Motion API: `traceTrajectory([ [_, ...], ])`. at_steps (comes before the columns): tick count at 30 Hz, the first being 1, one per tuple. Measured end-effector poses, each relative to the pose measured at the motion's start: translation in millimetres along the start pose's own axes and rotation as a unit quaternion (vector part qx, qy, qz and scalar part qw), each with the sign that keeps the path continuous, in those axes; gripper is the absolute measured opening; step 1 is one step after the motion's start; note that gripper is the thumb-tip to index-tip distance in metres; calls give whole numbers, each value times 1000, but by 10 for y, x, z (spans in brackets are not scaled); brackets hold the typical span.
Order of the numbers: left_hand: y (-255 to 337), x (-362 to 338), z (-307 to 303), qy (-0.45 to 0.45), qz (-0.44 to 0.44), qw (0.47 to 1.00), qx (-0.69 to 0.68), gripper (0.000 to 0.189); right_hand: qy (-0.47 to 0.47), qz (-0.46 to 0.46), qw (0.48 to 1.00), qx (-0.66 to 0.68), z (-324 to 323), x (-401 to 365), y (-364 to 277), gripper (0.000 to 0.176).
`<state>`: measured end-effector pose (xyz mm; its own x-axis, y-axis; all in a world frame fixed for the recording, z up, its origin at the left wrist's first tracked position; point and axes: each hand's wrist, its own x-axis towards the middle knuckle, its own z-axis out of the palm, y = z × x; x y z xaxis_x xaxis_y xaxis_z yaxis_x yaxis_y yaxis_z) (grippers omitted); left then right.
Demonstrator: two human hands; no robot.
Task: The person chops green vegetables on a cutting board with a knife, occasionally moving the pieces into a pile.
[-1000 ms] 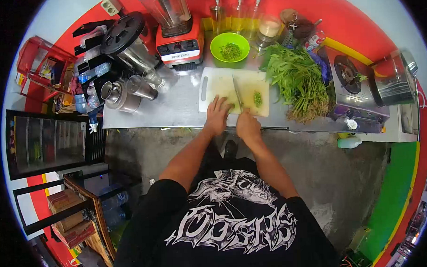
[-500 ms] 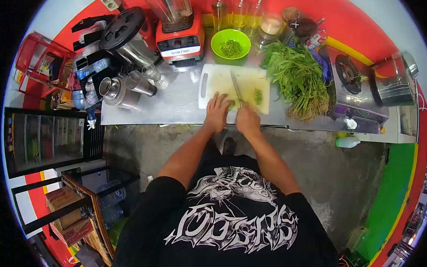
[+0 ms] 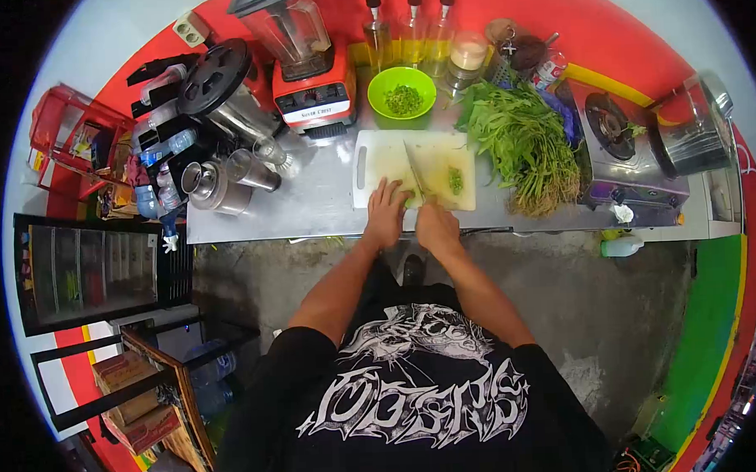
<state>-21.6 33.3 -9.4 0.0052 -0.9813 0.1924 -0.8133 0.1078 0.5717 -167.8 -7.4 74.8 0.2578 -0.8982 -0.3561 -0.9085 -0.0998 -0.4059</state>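
Note:
On the white cutting board [image 3: 375, 165] my right hand [image 3: 438, 225] is closed around the handle of a kitchen knife [image 3: 415, 166]. The blade points away from me, across the board. Just left of it, my left hand [image 3: 385, 212] rests with bent fingers on a small bit of green vegetable [image 3: 411, 200], mostly hidden under the fingertips. A little heap of chopped greens [image 3: 455, 180] lies on the board to the right of the knife. Behind the board stands a lime-green bowl [image 3: 378, 111] with more chopped greens [image 3: 402, 101] in it.
A large bunch of leafy greens with roots [image 3: 529, 147] lies right of the board, beside a gas stove [image 3: 617, 173]. A red blender [image 3: 315, 97], metal cups [image 3: 251, 170] and a lidded steel container [image 3: 231, 91] stand at left. Pump bottles [image 3: 413, 35] line the wall.
The view has tilted, so the table sits slightly lower in the picture. Both hands and the knife keep nearly the same place on the board.

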Motion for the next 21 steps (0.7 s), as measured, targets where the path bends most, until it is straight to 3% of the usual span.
traceTrajectory([
  [4,0,-9,29,17,5,1000,-6,42,4,6,1000,-10,225,59,108,30],
  [7,3,-26,2,6,4,1000,4,42,32,-41,998,-19,163,111,114,32],
  [9,-2,-21,-26,-4,9,1000,-6,41,-5,-31,999,-10,99,110,91,29],
  [14,-26,-13,-29,-22,13,1000,-5,40,16,6,1000,13,247,36,150,27],
  [16,-9,-7,-47,-2,22,1000,-10,39,-3,-44,999,-30,173,133,163,36],
  [18,2,-25,-37,-14,2,1000,-17,39,-25,-40,998,-44,114,146,128,36],
  [21,-18,-23,-42,-22,2,1000,2,39,19,-73,997,-24,86,40,88,29],
])
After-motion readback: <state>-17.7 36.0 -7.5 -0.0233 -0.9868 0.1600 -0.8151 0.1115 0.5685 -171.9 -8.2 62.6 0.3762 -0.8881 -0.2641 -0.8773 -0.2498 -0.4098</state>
